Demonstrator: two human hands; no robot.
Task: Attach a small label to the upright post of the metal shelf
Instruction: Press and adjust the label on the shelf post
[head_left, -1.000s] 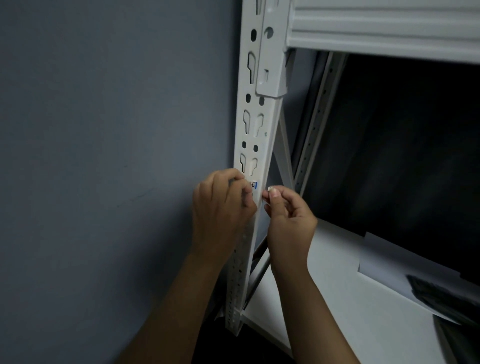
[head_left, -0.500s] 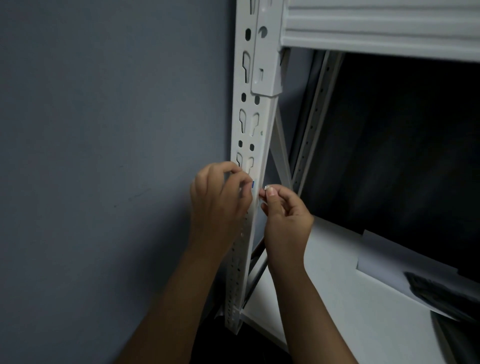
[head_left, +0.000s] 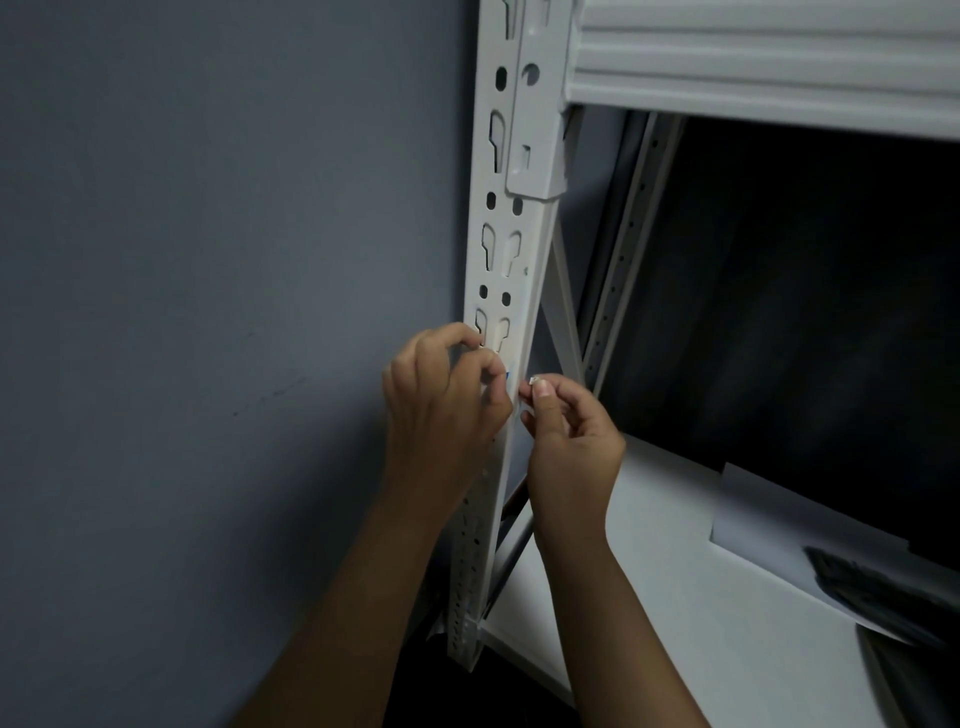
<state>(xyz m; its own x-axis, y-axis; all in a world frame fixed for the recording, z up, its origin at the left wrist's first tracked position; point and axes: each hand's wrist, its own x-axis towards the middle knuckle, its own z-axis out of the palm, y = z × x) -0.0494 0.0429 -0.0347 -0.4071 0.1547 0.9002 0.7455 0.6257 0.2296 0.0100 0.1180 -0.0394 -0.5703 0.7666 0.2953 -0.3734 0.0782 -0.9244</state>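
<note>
1. The fingers of the left hand (head_left: 447, 400) are curled against the front face of the white upright post (head_left: 511, 270), with thumb and forefinger pinching a small label (head_left: 508, 375) there; only a sliver of white with a blue edge shows past the fingertips.
2. The right hand (head_left: 571, 441) is just beside the post's right edge, thumb and forefinger pinched on a tiny pale scrap (head_left: 532, 381), the other fingers curled loosely beneath.
3. Both wrists angle upward, and the bare forearms rise from the bottom of the view on either side of the post.
4. The post has keyhole slots and stands against a grey wall (head_left: 208, 312).
5. A white beam (head_left: 753, 67) crosses above, and a white shelf board (head_left: 675, 597) lies below right.
</note>
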